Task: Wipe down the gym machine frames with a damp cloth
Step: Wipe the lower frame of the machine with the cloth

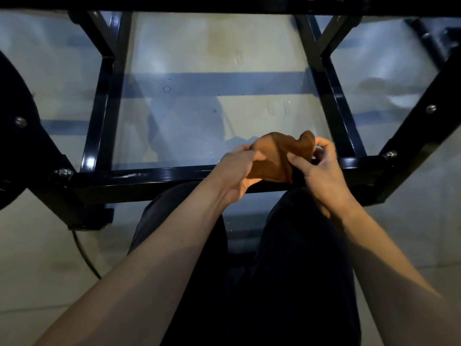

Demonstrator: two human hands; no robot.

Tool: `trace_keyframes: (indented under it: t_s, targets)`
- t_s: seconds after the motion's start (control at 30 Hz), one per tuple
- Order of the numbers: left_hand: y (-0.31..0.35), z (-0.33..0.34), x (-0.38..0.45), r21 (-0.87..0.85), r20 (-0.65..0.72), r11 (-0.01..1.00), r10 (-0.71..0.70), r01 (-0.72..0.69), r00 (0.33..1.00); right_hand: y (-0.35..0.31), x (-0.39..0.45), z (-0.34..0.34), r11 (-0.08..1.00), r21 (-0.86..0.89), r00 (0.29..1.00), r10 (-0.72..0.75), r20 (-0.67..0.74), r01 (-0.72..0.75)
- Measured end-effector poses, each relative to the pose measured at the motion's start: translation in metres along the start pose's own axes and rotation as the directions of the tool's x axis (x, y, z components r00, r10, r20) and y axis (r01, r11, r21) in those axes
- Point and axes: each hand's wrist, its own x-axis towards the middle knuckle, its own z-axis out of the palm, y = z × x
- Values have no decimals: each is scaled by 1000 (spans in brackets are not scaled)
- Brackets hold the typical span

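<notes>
You hold the brown cloth (279, 158) bunched between your left hand (237, 173) and right hand (321, 171), fingers curled into it, above the black frame crossbar (149, 177); a cable (84, 255) trails at eight o'clock.

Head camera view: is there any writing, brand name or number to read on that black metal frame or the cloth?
None can be read: the glossy black metal machine frame shows only bolts and glare.
The crumpled brown cloth, gripped by the left hand and right hand, bears no print.
</notes>
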Motion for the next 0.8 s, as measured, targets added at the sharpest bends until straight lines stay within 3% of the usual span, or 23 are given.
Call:
trace_keyframes:
  t_s: [0.17, 0.27, 0.33, 0.37, 0.43, 0.47, 0.57, 0.67, 0.7, 0.8]
  targets:
    - [20, 7, -3, 64, -63, 992, 111, -107, 992, -7, 1, -3, 957, 168, 971, 229, 72, -238]
    - [33, 9, -5, 65, -124, 984, 171, -164, 977, -12, 1, -9, 962, 173, 947, 159, 278, -212]
    - [41, 8, -6, 14, -128, 979, 206, -206, 970, -14, -3, -7, 989, -150, 926, 47, 374, 10]
    - [43, 8, -7, -4, -126, 976, 213, -216, 969, -13, -2, -5, 932, -323, 928, -38, 371, 168]
    - [47, 7, -5, 22, -147, 974, 225, -224, 963, -13, 3, 0, 823, -425, 915, -263, 305, 378]
    - [50, 8, -4, 73, -170, 973, 229, -220, 958, -16, 6, 2, 825, -410, 917, -304, 259, 389]
    - [61, 4, -2, 172, -115, 974, 170, -149, 979, -30, 19, -2, 906, -329, 962, -223, 157, 264]
    - [66, -5, -5, 249, 176, 959, 92, -135, 980, -48, 22, -4, 986, -151, 995, -59, 76, 70]
    - [64, -9, -4, 308, 218, 938, 94, -160, 971, -51, 23, -4, 995, -98, 997, 3, 73, 4]
    - [61, -17, 3, 556, 177, 790, 193, -259, 965, -52, 29, -7, 985, 56, 984, 159, 85, -164]
